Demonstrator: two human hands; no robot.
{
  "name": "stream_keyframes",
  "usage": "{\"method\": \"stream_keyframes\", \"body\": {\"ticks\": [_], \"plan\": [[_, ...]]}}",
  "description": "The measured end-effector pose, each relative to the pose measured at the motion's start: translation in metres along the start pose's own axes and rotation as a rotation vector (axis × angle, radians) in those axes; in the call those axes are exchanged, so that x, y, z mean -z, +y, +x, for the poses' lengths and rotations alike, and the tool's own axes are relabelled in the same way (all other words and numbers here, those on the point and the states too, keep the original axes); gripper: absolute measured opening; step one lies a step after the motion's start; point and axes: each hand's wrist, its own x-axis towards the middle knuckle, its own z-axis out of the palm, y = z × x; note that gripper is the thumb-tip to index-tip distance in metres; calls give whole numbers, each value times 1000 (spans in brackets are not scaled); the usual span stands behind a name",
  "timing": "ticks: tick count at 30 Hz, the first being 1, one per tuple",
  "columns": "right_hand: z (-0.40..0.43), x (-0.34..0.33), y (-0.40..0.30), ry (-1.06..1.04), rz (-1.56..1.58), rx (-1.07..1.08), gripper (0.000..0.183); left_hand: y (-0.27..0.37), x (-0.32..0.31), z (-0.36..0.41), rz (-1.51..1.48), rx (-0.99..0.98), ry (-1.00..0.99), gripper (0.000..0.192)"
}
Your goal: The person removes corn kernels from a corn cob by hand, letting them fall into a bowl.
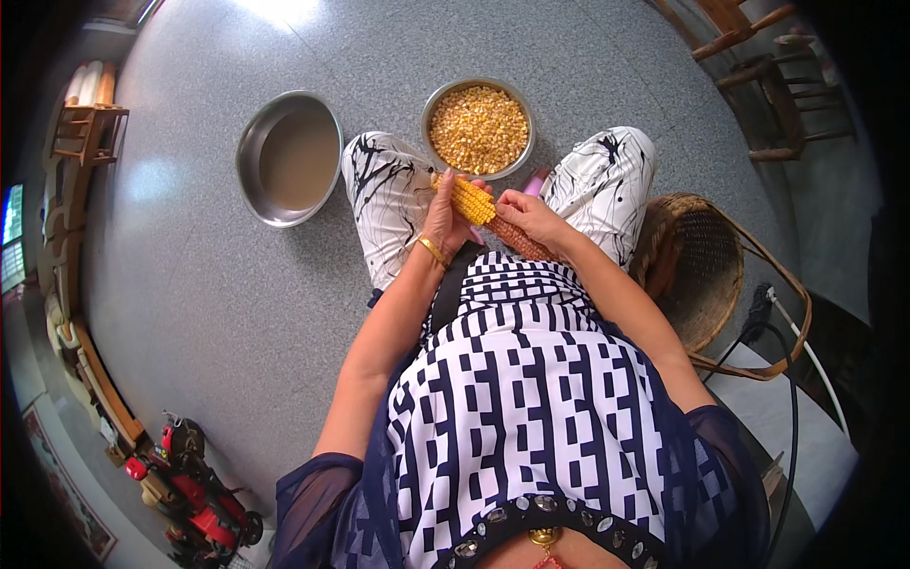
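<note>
A partly shelled corn cob lies slantwise across my lap. Its upper left part still carries yellow kernels [469,201], while the lower right part is a bare reddish cob [522,238]. Around the kernelled end my left hand [446,213] is closed, a gold bracelet on its wrist. My right hand [533,217] has its bent fingers on the cob where kernels meet bare core; its fingertips are partly hidden. Just beyond my hands, between my knees, a steel bowl [532,146] is heaped with loose corn kernels [480,128].
Left of my knee, a steel basin [249,181] holds cloudy brownish liquid. By my right thigh a woven basket [700,277] with a looped handle lies tipped. Wooden chairs [771,107] stand at upper right. A red machine with wheels [199,494] is at lower left on the speckled floor [213,341].
</note>
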Motion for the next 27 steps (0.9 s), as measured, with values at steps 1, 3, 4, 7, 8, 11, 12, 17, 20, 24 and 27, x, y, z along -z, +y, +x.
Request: {"method": "stream_keyframes", "body": {"ticks": [1, 3, 4, 7, 8, 11, 12, 17, 20, 24, 27], "plan": [[0, 0, 0, -7, 31, -24, 23, 0, 0, 0, 3, 0, 0, 38], [1, 1, 3, -19, 54, -26, 23, 1, 0, -1, 1, 4, -2, 38], [2, 2, 4, -31, 78, -28, 22, 1, 0, -1, 0, 7, -3, 37], [0, 5, 4, -45, 178, -76, 20, 1, -1, -1, -8, 3, -19, 37], [0, 4, 5, -45, 178, -76, 20, 1, -1, -1, -8, 3, -19, 37], [-1, 1, 6, 29, 141, -53, 17, 0, -1, 0, 3, 7, -38, 35], [-4, -3, 1, 158, -88, 92, 15, 0, 1, 1, 7, 7, -30, 35], [-16, -13, -21, 394, -719, 434, 12, -1, 5, 4, 17, -2, -31, 34], [-18, -12, -25, 404, -707, 384, 11, -1, 4, 4, 9, 12, -8, 34], [-6, 2, -47, 490, -544, 337, 13, -1, 4, 3, 20, 7, -24, 35], [14, 14, -61, 611, -467, 467, 13, -1, 3, 2, 24, 8, -27, 36]]}}
